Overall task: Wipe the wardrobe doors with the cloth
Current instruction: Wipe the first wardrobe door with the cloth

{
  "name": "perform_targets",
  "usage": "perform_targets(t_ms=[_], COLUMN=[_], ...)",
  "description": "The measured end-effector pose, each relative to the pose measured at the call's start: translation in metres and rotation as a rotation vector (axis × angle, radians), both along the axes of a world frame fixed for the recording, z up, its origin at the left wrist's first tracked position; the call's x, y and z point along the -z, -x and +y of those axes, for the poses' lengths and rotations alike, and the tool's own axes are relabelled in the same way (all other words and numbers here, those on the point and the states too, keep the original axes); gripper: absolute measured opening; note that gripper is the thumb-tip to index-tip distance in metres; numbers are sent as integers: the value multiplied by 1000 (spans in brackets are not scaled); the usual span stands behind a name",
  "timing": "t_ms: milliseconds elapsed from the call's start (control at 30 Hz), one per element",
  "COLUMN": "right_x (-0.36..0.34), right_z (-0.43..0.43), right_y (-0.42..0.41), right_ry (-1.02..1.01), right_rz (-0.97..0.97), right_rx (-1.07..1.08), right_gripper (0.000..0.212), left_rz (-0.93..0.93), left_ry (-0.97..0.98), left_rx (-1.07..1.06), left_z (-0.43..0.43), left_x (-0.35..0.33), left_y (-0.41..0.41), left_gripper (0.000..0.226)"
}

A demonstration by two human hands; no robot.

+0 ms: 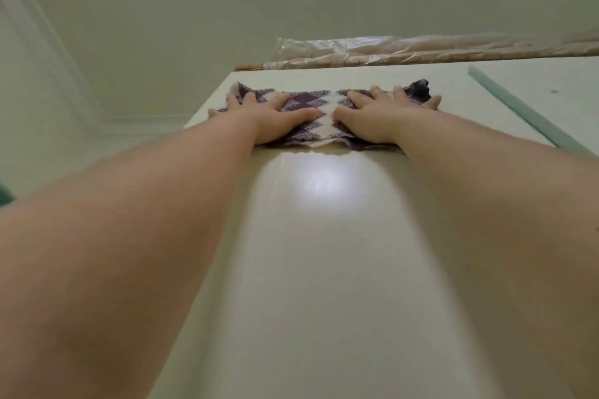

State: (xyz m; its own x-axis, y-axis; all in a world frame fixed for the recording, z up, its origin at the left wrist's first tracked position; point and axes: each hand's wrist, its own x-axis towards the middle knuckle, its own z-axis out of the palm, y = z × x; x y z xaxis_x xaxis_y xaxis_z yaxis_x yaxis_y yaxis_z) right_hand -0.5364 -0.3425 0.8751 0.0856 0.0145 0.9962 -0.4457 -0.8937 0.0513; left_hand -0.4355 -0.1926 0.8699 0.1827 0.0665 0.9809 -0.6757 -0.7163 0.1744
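both arms were up: left hand [265,118] and right hand [385,118] pressed flat, fingers spread and gripping nothing, on the purple-and-white checked cloth [319,116], near the glossy cream wardrobe door's [317,269] top edge.

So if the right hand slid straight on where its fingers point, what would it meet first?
Probably the wardrobe door's top edge, just past the cloth under the right hand; the plastic wrap beyond seems farther.
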Motion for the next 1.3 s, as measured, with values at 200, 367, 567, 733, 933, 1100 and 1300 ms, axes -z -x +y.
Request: perform_targets(t_ms=[200, 367, 567, 733, 933, 1100, 1300], right_x=[7, 5, 4, 2, 6, 15, 14], right_z=[43, 38, 26, -9, -54, -89, -89], right_y=[-24, -23, -16, 11, 38, 58, 57], right_ry=[61, 75, 105, 57, -21, -111, -151], right_rz=[64, 71, 79, 51, -12, -65, -69], right_rx=[-2, -20, -12, -3, 14, 53, 65], right_gripper=[62, 61, 61, 61, 62, 59, 61], left_rz=[22, 23, 37, 8, -38, -105, -133], left_ry=[43, 38, 88, 30, -70, -143, -179], left_rx=[-9, -4, 17, -3, -4, -10, 9], left_z=[42, 40, 25, -6, -49, -83, -76], left_x=[7, 3, 21, 14, 5, 5, -3], left_y=[-34, -35, -19, 7, 38, 65, 59], left_gripper=[100, 115, 87, 86, 90, 84, 83])
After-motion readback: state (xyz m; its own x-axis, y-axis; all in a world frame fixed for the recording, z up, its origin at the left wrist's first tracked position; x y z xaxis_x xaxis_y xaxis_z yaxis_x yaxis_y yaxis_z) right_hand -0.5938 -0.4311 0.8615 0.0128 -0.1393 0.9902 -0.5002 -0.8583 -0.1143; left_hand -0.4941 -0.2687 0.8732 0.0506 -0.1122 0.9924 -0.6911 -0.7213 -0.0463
